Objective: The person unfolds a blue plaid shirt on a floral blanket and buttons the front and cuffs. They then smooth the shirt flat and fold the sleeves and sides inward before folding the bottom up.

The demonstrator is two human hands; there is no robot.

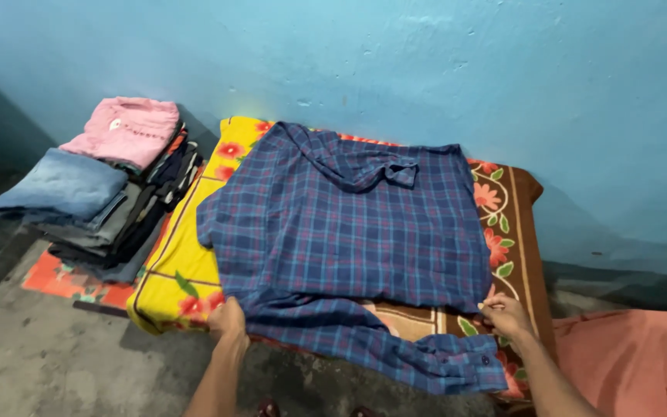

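My left hand (228, 319) and right hand (505, 314) each pinch the plaid shirt (349, 232) at the blanket's (183, 274) near edge. I'd judge it best to keep both corners taut and level.

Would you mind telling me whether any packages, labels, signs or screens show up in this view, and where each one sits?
No packages, signs or screens are in view.
Possible label or print: a small pale patch with a dotted row on the folded pink garment topping the clothes stack at left; too small to tell.
Plaid shirt under both hands: no tag visible.
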